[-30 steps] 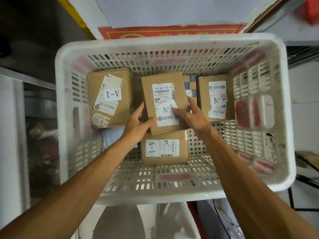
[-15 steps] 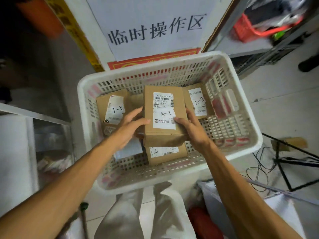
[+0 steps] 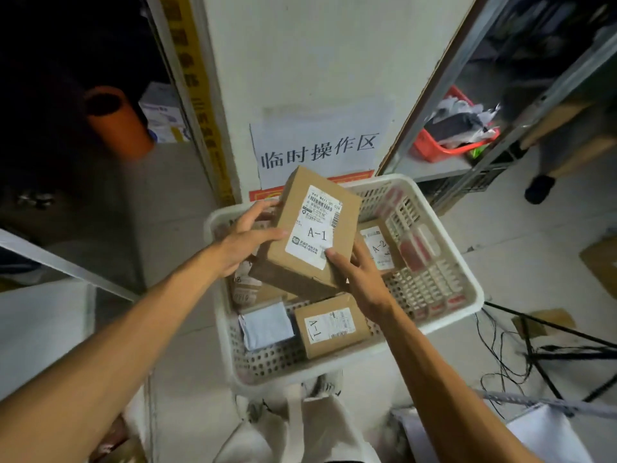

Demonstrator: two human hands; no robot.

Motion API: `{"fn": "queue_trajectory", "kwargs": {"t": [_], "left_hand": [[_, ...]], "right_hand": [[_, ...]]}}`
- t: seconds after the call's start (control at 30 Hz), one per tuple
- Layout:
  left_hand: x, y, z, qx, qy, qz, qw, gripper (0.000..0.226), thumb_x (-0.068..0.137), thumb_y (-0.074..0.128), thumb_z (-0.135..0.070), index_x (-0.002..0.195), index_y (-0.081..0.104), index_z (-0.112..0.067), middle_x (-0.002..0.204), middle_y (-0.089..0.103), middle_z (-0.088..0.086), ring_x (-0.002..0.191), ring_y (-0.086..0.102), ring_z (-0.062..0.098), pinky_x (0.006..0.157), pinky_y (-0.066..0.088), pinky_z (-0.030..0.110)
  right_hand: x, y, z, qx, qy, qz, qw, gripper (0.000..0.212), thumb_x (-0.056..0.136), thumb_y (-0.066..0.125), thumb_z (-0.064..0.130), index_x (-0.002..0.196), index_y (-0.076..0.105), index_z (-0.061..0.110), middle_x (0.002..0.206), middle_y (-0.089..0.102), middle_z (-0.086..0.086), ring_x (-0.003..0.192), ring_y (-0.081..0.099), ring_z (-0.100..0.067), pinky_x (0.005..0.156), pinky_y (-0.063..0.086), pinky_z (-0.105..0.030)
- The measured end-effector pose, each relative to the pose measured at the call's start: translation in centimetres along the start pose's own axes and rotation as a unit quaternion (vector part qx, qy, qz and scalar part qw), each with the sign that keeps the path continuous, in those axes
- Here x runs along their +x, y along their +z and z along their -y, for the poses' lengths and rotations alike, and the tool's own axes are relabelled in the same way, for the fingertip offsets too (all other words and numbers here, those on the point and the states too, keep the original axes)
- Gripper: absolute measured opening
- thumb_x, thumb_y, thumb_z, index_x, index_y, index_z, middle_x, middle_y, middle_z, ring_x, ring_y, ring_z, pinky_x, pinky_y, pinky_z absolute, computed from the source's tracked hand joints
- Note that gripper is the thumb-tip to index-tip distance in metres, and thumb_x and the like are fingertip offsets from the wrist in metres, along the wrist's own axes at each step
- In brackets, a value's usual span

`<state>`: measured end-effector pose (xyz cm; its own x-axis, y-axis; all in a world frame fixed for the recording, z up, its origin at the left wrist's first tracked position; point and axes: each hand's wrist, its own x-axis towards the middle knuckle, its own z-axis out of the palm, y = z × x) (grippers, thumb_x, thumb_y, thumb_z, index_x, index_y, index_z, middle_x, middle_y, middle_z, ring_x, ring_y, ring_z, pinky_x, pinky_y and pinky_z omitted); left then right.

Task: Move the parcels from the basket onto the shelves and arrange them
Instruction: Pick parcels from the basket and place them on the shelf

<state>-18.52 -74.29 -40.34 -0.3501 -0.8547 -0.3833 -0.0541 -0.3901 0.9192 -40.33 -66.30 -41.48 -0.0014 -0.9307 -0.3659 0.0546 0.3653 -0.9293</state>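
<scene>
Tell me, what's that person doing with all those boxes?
A person holds a cardboard parcel labelled A-1 above the white plastic basket, the left hand gripping its left side and the right hand its near corner. Another A-1 parcel, an A-2 parcel and a grey mailer bag lie in the basket.

Both hands [image 3: 247, 240] grip A-1 parcel [image 3: 310, 232] — above white basket [image 3: 467, 295]

Brown A-1 parcel [image 3: 310, 235] tilted above white basket [image 3: 464, 315] holding other labelled parcels [image 3: 332, 325].
</scene>
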Motion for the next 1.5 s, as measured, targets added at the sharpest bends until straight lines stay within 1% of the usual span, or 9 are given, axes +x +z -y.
{"fn": "queue_trajectory", "kwargs": {"t": [0.17,0.33,0.5,0.67,0.87,0.97,1.17,1.33,1.5], "left_hand": [[-2.9,-1.9,-1.2,-0.022,0.014,-0.034,0.999,0.082,0.065,0.081,-0.024,0.133,0.041,-0.048,0.12,0.061,-0.003,0.105,0.063,0.016,0.072,0.054,0.027],[-6.1,-3.6,-2.4,-0.054,0.02,-0.083,0.995,0.062,0.056,0.082,-0.042,0.105,0.054,-0.067,0.117,0.068,-0.013,0.11,0.063,0.017,0.08,0.054,0.039],[-9.9,-3.9,-2.0,-0.091,0.036,-0.176,0.979,0.087,0.063,0.082,-0.023,0.136,0.042,-0.047,0.118,0.068,-0.009,0.111,0.062,0.021,0.066,0.057,0.035],[-14.7,-2.3,-1.0,-0.109,0.048,-0.282,0.952,0.079,0.066,0.077,-0.027,0.136,0.045,-0.043,0.12,0.067,-0.003,0.113,0.061,0.028,0.095,0.047,0.058],[-21.4,0.8,-1.0,-0.089,0.112,-0.368,0.919,0.069,0.074,0.073,-0.028,0.133,0.046,-0.05,0.125,0.063,-0.012,0.111,0.062,0.012,0.072,0.055,0.027],[-25.7,1.8,-1.3,-0.063,0.132,-0.41,0.9,0.073,0.079,0.071,-0.038,0.14,0.033,-0.054,0.139,0.051,-0.019,0.124,0.054,0.011,0.088,0.052,0.039],[-35.4,3.1,-1.5,-0.127,0.145,-0.532,0.824,0.133,0.04,0.076,-0.078,0.147,0.004,-0.049,0.15,0.039,-0.006,0.136,0.04,0.023,0.102,0.04,0.056],[-44.5,3.9,-0.6,-0.08,0.163,-0.569,0.802,0.098,0.061,0.076,-0.066,0.145,0.031,-0.043,0.135,0.057,-0.007,0.122,0.056,0.02,0.101,0.043,0.053],[-54.7,6.0,0.2,-0.052,0.228,-0.636,0.735,0.079,0.059,0.084,-0.048,0.13,0.05,-0.046,0.124,0.065,-0.001,0.113,0.062,0.021,0.09,0.05,0.042]], "right_hand": [[0.6,1.4,3.8,-0.029,-0.026,0.073,0.997,0.042,0.093,0.061,0.017,0.132,0.049,0.027,0.123,0.066,-0.001,0.109,0.067,-0.019,0.089,0.057,-0.04],[1.8,3.5,6.6,-0.068,-0.068,0.141,0.985,0.06,0.087,0.067,0.023,0.143,0.043,0.028,0.131,0.062,-0.005,0.117,0.062,-0.025,0.099,0.05,-0.052],[2.3,4.8,7.2,-0.055,-0.07,0.227,0.97,0.062,0.091,0.064,0.021,0.141,0.036,0.046,0.134,0.059,-0.001,0.117,0.062,-0.02,0.094,0.054,-0.047],[1.7,6.1,7.0,-0.042,-0.033,0.305,0.951,0.069,0.084,0.068,0.038,0.145,0.036,0.045,0.132,0.059,-0.007,0.115,0.063,-0.025,0.092,0.052,-0.058],[0.0,9.4,7.4,-0.02,-0.028,0.401,0.915,0.083,0.077,0.075,0.037,0.148,0.032,0.043,0.13,0.061,-0.012,0.114,0.063,-0.031,0.095,0.05,-0.057],[-1.4,12.3,8.7,-0.01,-0.047,0.446,0.894,0.084,0.071,0.079,0.036,0.145,0.039,0.037,0.128,0.063,-0.01,0.115,0.063,-0.029,0.097,0.049,-0.054],[-7.5,19.7,10.6,0.042,-0.029,0.518,0.854,0.083,0.069,0.079,0.028,0.142,0.04,0.026,0.13,0.059,-0.011,0.11,0.066,-0.023,0.087,0.057,-0.036],[-15.2,24.9,11.0,0.052,-0.06,0.583,0.809,0.072,0.066,0.079,0.033,0.132,0.05,0.031,0.127,0.061,-0.008,0.106,0.067,-0.019,0.087,0.057,-0.037],[-24.2,28.6,11.4,0.052,-0.129,0.645,0.752,0.062,0.078,0.078,0.029,0.132,0.047,0.037,0.132,0.058,-0.001,0.108,0.066,-0.015,0.084,0.058,-0.036]]}}
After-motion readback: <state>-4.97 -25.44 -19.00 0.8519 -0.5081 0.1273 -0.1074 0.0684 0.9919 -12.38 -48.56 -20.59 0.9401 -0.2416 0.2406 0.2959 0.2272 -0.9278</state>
